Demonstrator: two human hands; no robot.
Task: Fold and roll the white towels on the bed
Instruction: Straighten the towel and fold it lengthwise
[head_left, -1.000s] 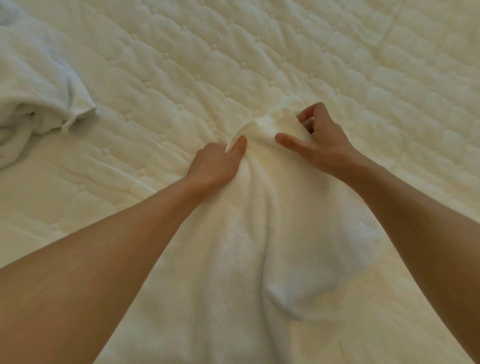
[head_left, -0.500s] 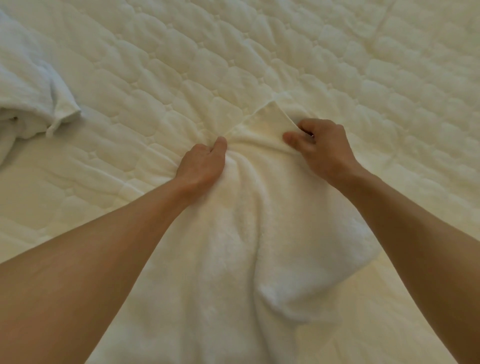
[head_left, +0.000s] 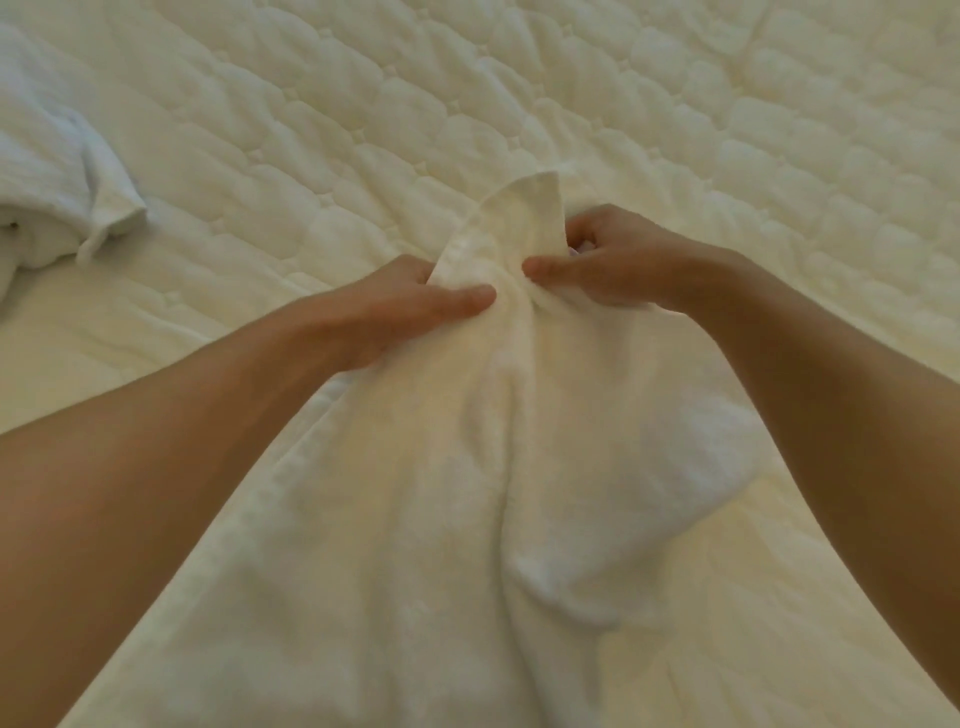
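Bed (head_left: 519, 104): fills the whole view; covered by a cream quilted mattress pad with a stitched, puffed pattern. Surface lies flat, slightly rumpled near the middle.

White towel (head_left: 415, 519): lies on the bed in the lower centre, spread out from the bottom edge of the view up to both hands. Surface creased, with one long fold running up its middle and a rounded bulge on its right side. Its far end is gathered narrow between the hands and raised off the bed.

Second towel (head_left: 57, 171): crumpled heap at the left edge of the view, resting on the bed, well apart from the white towel. Partly cut off by the edge of the view; one hemmed corner points toward the centre.

Forearms: both bare, entering from the lower left and lower right, converging on the towel's far end.

Left hand (head_left: 410, 301): closed on the left side of the gathered end, thumb laid over the cloth on top, the other fingers hidden beneath it.

Right hand (head_left: 618, 260): closed on the right side of the same end, thumb pressing the cloth, fingers curled behind it. The two thumbs sit near each other, with a narrow band of towel between them.

Towel corner (head_left: 524, 218): hemmed flap, standing up above and between the hands, tip tilted right.
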